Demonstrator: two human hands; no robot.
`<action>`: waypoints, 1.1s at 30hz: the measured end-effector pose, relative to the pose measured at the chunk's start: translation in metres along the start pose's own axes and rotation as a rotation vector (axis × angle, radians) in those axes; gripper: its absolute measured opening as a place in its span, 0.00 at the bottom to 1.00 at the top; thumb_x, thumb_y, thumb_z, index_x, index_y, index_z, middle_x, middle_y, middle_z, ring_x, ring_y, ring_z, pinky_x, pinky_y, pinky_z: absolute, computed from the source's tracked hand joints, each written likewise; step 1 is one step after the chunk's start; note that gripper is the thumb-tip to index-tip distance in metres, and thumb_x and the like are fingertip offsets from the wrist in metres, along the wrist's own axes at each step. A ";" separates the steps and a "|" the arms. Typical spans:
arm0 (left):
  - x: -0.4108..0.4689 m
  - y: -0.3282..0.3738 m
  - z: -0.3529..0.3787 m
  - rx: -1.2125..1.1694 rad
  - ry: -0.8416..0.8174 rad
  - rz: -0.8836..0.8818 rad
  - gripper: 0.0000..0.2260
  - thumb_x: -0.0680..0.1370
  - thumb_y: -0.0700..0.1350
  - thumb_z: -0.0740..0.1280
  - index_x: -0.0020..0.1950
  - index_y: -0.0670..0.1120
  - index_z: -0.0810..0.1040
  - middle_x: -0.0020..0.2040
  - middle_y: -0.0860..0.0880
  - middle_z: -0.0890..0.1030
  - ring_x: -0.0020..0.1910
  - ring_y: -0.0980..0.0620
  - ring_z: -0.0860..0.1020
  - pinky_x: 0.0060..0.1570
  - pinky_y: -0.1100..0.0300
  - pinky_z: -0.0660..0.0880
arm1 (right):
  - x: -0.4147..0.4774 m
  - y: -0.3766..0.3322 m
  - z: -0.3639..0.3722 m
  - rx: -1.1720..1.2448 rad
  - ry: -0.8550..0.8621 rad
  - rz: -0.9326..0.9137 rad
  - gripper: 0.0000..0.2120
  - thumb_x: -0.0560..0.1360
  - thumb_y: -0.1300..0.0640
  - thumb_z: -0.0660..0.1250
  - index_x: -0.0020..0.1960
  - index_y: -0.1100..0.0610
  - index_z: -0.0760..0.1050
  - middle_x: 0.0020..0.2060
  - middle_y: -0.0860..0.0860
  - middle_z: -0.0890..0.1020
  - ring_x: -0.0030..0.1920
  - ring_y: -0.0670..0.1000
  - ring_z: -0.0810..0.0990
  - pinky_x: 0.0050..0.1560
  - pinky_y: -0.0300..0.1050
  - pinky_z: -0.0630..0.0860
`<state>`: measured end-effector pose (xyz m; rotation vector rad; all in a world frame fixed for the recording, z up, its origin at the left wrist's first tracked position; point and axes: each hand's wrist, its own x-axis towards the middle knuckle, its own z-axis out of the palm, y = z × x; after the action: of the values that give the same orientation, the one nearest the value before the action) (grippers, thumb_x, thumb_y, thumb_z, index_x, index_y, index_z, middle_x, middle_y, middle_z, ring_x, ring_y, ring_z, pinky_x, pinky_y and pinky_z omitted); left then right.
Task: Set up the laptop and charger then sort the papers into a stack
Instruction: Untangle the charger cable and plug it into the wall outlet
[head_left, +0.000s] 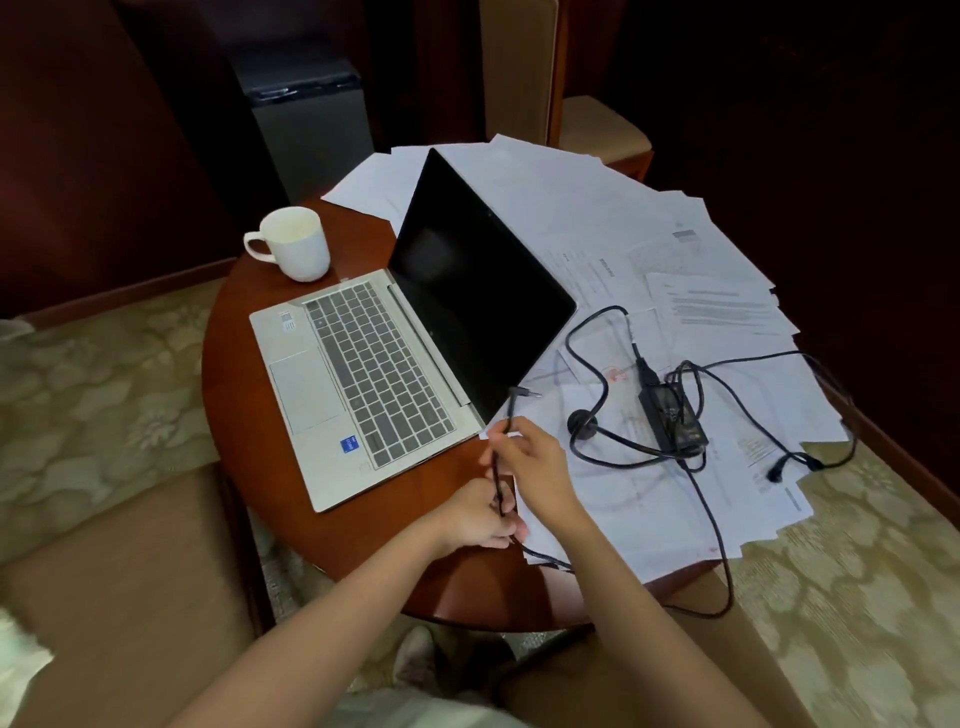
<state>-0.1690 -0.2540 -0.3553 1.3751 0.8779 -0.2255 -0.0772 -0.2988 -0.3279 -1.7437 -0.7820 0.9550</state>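
Head view: over bare wood by the round table's (234, 395) near edge, left hand (480, 519) and right hand (537, 470) both grip one charger cable (508, 415), its plug (525, 392) just beyond them beside one open laptop (374, 374), with one charger brick (672, 415) to their right on scattered papers (597, 208) overhanging the rim, and one mug (296, 244) beyond-left.

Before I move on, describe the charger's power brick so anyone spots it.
Start at the round wooden table, then look right of the open laptop to the spread papers. There, amid looped black cable, lies the power brick: the only flat black rectangular block.
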 end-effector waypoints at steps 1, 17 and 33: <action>-0.001 -0.001 -0.001 0.041 -0.039 0.013 0.12 0.77 0.32 0.62 0.38 0.45 0.65 0.38 0.49 0.76 0.41 0.59 0.78 0.45 0.65 0.76 | 0.001 0.002 -0.004 -0.008 0.015 0.002 0.07 0.79 0.60 0.59 0.43 0.57 0.72 0.29 0.51 0.77 0.26 0.46 0.73 0.31 0.37 0.70; 0.023 0.001 -0.041 0.208 0.396 0.124 0.11 0.76 0.42 0.67 0.58 0.41 0.76 0.39 0.49 0.79 0.40 0.52 0.77 0.45 0.61 0.76 | 0.050 0.020 -0.016 -1.320 -0.384 -0.097 0.18 0.82 0.58 0.51 0.69 0.47 0.68 0.57 0.55 0.78 0.55 0.56 0.78 0.42 0.44 0.67; 0.031 0.008 -0.040 -0.198 0.516 -0.122 0.07 0.75 0.39 0.69 0.47 0.34 0.81 0.37 0.42 0.80 0.31 0.53 0.77 0.33 0.65 0.78 | 0.058 0.038 -0.012 -1.156 -0.270 -0.481 0.15 0.78 0.67 0.58 0.61 0.58 0.76 0.53 0.57 0.80 0.55 0.60 0.75 0.54 0.51 0.67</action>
<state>-0.1594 -0.2053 -0.3667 1.2107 1.3754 0.1312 -0.0358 -0.2686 -0.3757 -2.1711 -2.1020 0.3754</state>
